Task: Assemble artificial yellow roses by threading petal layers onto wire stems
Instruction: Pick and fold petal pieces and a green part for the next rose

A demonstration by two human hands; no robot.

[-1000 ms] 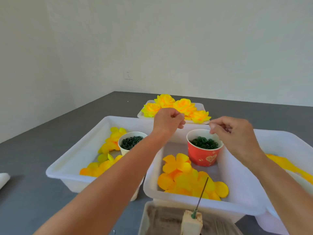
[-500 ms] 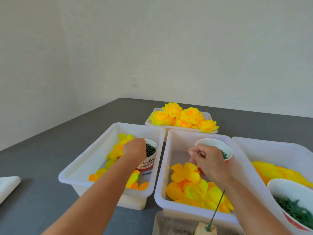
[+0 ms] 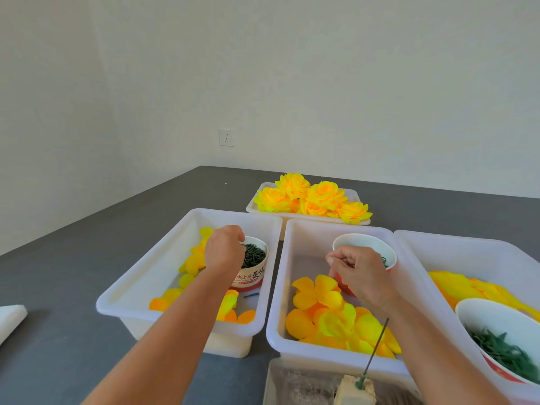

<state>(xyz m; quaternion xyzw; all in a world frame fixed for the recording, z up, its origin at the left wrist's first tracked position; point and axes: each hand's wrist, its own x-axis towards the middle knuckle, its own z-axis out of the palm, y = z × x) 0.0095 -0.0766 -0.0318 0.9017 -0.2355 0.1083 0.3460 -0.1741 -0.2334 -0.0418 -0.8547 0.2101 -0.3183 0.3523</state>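
My left hand point(image 3: 223, 252) reaches into a paper cup point(image 3: 253, 276) of dark green pieces in the left white bin point(image 3: 187, 229); its fingertips are hidden inside the cup. My right hand point(image 3: 361, 276) hovers with curled fingers, thumb against forefinger, in front of a red cup point(image 3: 365, 239) in the middle bin point(image 3: 287, 258). Nothing shows between those fingers. Yellow petal layers point(image 3: 327, 317) lie below it. A thin wire stem point(image 3: 377, 346) stands tilted in a foam block point(image 3: 350, 390) at the bottom edge.
Finished yellow roses point(image 3: 309, 197) fill a shallow white tray point(image 3: 254, 209) at the back. The right bin point(image 3: 467, 249) holds more petals and a bowl point(image 3: 496, 317) of green leaves. A white foam piece point(image 3: 8, 317) lies far left on the grey table.
Both hands dropped from above the bins, the left into the left cup and the right down by the red cup. The view has tilted, showing the right bin.
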